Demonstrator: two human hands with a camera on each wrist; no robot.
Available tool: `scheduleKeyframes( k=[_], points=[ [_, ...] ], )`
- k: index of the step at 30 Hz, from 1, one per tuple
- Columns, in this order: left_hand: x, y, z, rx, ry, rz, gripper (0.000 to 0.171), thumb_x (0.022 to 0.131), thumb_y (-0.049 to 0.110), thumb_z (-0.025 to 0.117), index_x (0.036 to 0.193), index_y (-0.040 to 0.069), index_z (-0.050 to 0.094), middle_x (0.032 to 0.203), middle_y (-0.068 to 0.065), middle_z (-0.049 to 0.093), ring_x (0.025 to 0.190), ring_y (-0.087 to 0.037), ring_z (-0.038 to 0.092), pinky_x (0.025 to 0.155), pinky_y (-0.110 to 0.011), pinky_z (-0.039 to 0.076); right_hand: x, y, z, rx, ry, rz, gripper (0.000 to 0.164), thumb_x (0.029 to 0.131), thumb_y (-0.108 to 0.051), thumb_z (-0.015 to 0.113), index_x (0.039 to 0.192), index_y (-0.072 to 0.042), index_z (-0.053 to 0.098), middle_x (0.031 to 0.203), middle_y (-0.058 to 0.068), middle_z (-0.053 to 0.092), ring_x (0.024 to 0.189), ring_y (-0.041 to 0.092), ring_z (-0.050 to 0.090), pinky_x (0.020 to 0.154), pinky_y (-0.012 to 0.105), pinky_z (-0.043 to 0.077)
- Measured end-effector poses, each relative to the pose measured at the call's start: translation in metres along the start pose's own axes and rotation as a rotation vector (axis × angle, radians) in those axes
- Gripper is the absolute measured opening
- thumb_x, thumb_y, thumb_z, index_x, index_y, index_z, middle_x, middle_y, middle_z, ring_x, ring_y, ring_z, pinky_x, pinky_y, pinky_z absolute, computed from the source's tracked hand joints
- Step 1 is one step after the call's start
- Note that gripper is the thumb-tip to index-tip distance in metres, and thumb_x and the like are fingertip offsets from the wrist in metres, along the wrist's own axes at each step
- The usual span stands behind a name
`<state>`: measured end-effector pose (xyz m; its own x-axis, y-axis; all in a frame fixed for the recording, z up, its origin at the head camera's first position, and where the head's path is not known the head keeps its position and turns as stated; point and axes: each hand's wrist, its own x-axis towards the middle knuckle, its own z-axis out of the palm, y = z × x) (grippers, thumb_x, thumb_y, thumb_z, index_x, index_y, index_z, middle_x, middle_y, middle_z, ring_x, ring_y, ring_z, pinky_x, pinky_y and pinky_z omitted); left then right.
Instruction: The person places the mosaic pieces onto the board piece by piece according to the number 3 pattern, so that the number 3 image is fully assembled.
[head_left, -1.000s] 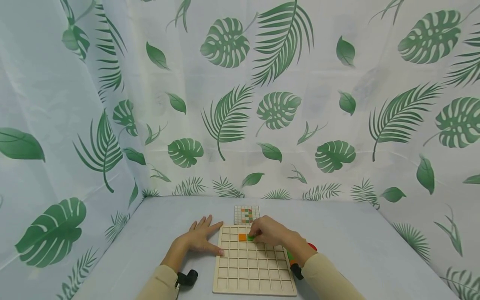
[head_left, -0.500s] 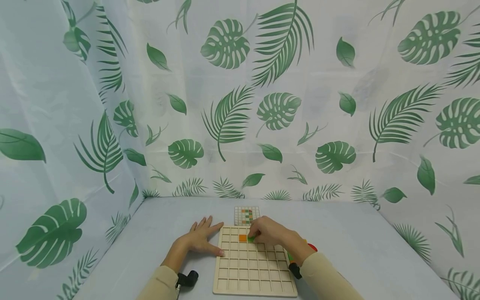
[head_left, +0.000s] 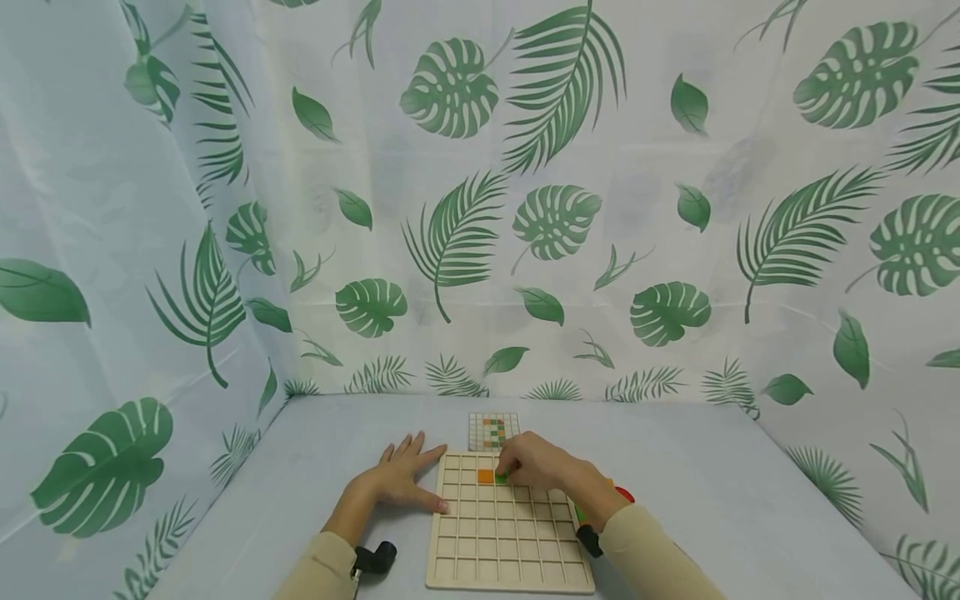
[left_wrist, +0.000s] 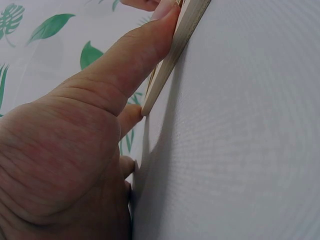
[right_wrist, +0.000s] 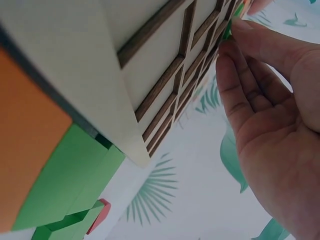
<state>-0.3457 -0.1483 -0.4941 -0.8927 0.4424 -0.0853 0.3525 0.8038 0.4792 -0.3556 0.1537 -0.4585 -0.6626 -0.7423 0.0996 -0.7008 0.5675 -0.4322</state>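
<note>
A pale wooden grid board (head_left: 487,529) lies on the table in front of me. My left hand (head_left: 403,479) rests at its left side with fingers spread; the thumb (left_wrist: 135,62) lies on the board's edge in the left wrist view. An orange square tile (head_left: 486,476) sits in a cell near the far side. Just right of it, a green tile (head_left: 501,478) is pinched between thumb and fingertips of my right hand (head_left: 536,461), close over the neighbouring cell. The fingers partly hide this green tile in the right wrist view.
Beyond the board lies a small pattern card (head_left: 477,432) with orange and green squares on a grid. Right of the board, partly behind my right forearm, are a red piece (head_left: 625,494) and green pieces (right_wrist: 70,175) with an orange piece (right_wrist: 27,135). A leaf-print curtain surrounds the table.
Both hands stay almost where they were. The right fingertips shift only slightly at the green tile beside the orange one.
</note>
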Motion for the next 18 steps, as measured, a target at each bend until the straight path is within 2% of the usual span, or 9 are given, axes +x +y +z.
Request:
scheduleKeyframes(
  k=[3,6,10,15,18],
  points=[
    [0.0,0.0,0.0,0.002,-0.004,-0.003,0.109,0.073,0.067,0.084,0.163,0.025,0.037,0.173,-0.026,0.011,0.161,-0.047,0.007,0.128,-0.068,0.004,-0.001,0.001,0.0,-0.018,0.004,0.0,0.022,0.087,0.006,0.078,0.105,-0.005,0.083,0.106,0.006,0.078,0.105,0.024,0.073,0.086,0.024,0.06],
    [0.0,0.0,0.001,-0.001,-0.002,0.005,0.109,0.074,0.067,0.084,0.163,0.025,0.038,0.173,-0.026,0.012,0.16,-0.048,0.008,0.127,-0.069,0.005,-0.004,0.003,-0.001,-0.012,0.023,-0.007,0.023,0.085,0.006,0.078,0.105,-0.004,0.083,0.105,0.006,0.078,0.101,0.023,0.074,0.085,0.027,0.061],
    [0.0,0.001,0.001,-0.01,-0.002,0.009,0.111,0.072,0.071,0.083,0.162,0.024,0.038,0.172,-0.027,0.012,0.16,-0.048,0.007,0.127,-0.069,0.003,-0.01,0.008,-0.002,0.039,0.089,0.021,0.023,0.087,0.008,0.074,0.106,-0.003,0.081,0.107,0.008,0.077,0.088,0.016,0.071,0.074,0.026,0.059],
    [-0.001,0.002,-0.001,-0.021,-0.002,0.009,0.114,0.07,0.075,0.082,0.162,0.022,0.039,0.172,-0.028,0.012,0.16,-0.05,0.007,0.127,-0.069,0.003,-0.016,0.014,-0.005,0.132,0.17,0.064,0.019,0.093,0.004,0.073,0.11,-0.002,0.079,0.113,0.009,0.075,0.09,0.015,0.07,0.075,0.025,0.059],
    [-0.001,0.001,-0.001,-0.019,-0.003,0.008,0.113,0.071,0.072,0.082,0.162,0.023,0.039,0.172,-0.028,0.012,0.16,-0.05,0.006,0.127,-0.069,0.003,-0.019,0.015,-0.007,0.14,0.196,0.079,0.022,0.094,-0.002,0.074,0.116,-0.003,0.077,0.117,0.009,0.075,0.095,0.019,0.07,0.077,0.026,0.059]
  ],
)
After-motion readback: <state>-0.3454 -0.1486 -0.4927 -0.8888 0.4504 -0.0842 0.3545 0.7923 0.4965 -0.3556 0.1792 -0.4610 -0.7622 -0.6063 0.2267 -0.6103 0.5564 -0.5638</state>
